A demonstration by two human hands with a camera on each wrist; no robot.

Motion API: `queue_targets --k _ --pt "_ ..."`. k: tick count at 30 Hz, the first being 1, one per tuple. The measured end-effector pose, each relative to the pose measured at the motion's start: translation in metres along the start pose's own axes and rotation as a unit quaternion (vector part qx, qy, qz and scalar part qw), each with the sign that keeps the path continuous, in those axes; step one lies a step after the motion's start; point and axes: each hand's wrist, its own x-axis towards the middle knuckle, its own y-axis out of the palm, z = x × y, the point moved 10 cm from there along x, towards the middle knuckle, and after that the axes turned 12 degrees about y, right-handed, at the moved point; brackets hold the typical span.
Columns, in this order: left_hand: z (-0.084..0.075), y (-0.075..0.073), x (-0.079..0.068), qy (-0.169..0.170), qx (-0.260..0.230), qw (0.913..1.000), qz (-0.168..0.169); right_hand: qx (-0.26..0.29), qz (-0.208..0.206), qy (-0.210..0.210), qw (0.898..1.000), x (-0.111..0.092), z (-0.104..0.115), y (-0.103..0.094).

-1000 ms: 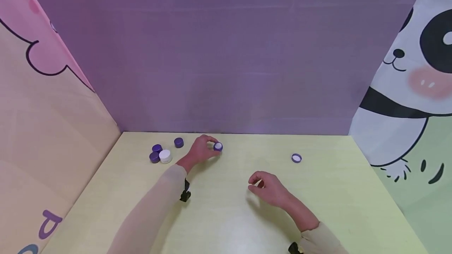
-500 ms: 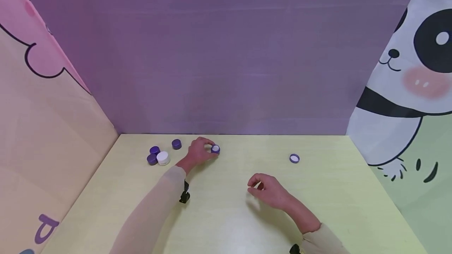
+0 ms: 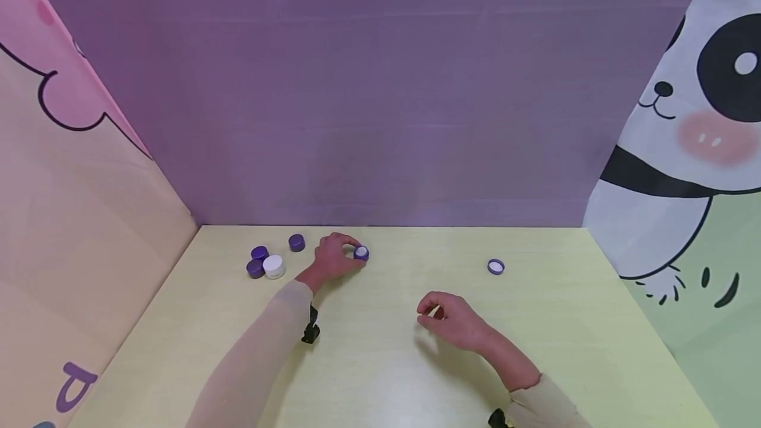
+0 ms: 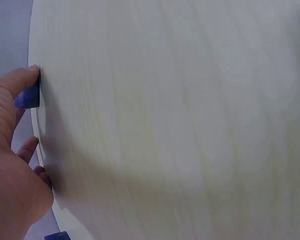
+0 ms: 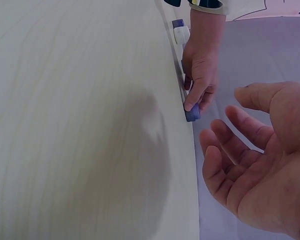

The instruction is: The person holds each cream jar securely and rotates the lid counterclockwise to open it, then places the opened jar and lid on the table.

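My left hand (image 3: 334, 256) pinches a small round purple cap (image 3: 361, 253) between thumb and fingers at the back of the table. Its pale inside faces up in the head view. From the left wrist, the thumb lies along the side of the cap (image 4: 31, 96), close at the table surface. Over the middle of the table, nearer the body, my right hand (image 3: 456, 322) hovers with loosely curled fingers and holds nothing. A flat purple ring-shaped cap (image 3: 496, 267) with a white centre lies to the right, away from both hands.
Left of the left hand stand a white round cap-like piece (image 3: 274, 267) and two purple caps (image 3: 255, 269) grouped together. Another purple cap (image 3: 296, 243) sits just behind them. A purple backdrop (image 3: 380, 117) rises at the table's back edge, with printed panels on both sides.
The left hand has come slightly down and toward the body with the cap in its fingers. The right hand keeps its place, and the head view has shifted a little.
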Motion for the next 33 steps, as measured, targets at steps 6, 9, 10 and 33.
queue_targets --k 6,9,10,33 --pt "0.001 0.001 0.0 -0.003 -0.005 1.0 0.006 0.002 0.005 -0.003 1.0 0.0 0.001 0.001" --pt "0.001 0.0 0.0 -0.003 -0.008 0.9999 0.007 -0.001 0.008 0.001 1.0 0.0 0.001 0.001" --pt "0.0 -0.001 0.0 -0.003 -0.016 0.9998 0.005 -0.001 0.01 0.003 1.0 0.0 0.001 0.001" --pt "-0.036 -0.08 -0.048 0.046 -0.313 0.9323 -0.175 0.006 0.043 0.005 0.999 -0.005 -0.002 0.013"
